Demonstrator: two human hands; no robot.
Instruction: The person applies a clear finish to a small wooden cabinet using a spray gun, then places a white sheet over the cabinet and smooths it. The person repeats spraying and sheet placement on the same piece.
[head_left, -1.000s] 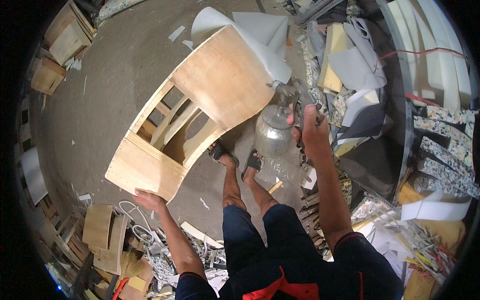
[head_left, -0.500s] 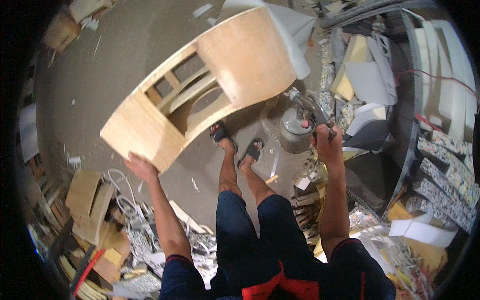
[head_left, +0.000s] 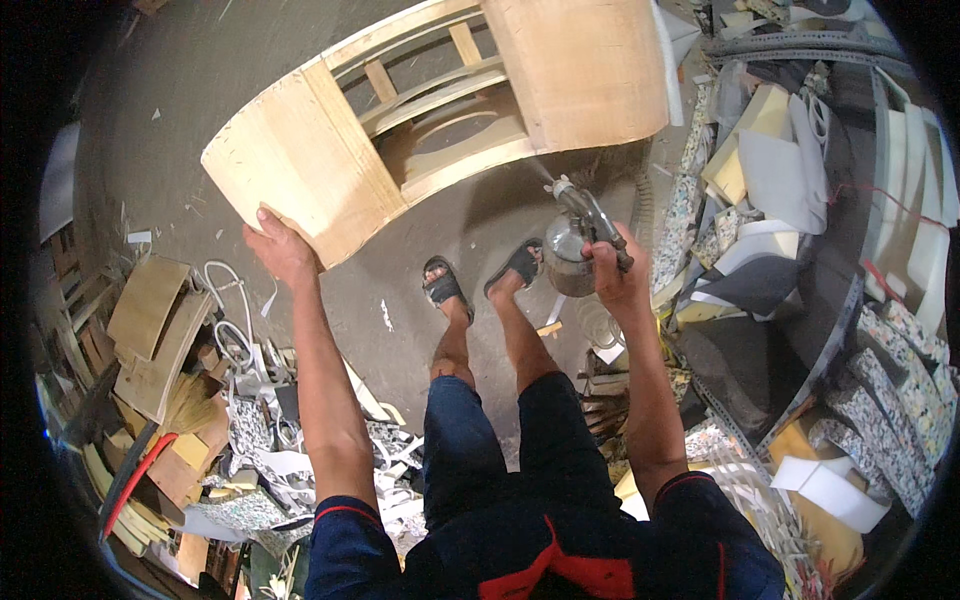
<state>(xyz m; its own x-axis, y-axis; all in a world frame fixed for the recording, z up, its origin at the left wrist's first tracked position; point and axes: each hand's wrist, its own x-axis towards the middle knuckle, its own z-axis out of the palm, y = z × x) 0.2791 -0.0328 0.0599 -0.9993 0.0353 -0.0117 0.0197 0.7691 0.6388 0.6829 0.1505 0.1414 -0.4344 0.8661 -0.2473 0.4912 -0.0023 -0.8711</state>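
A curved wooden furniture frame (head_left: pixel 275 150) of pale plywood, with an open slatted middle, stretches across the upper part of the view. My left hand (head_left: pixel 283 248) grips its near left corner, the thumb lying on the panel. In my right hand (head_left: pixel 622 275) is a metal spray gun (head_left: pixel 588 215), with a round grey cup (head_left: pixel 568 262) beneath it. The nozzle points up and left at the frame's inner curved edge, and a faint mist shows at its tip. My right fingers wrap round the gun's handle, partly hidden.
A ribbed hose (head_left: pixel 643 205) runs near the gun. On the right lie foam offcuts (head_left: pixel 770 170) and speckled foam strips (head_left: pixel 880 430). Plywood pieces (head_left: pixel 150 310), a straw broom (head_left: pixel 190 408) and white scraps (head_left: pixel 260 420) are piled at lower left. My sandalled feet stand between.
The frame has shifted up and right in view and turned slightly, my left hand still on its corner. The spray gun has come left, closer to the frame's edge, and mist now shows.
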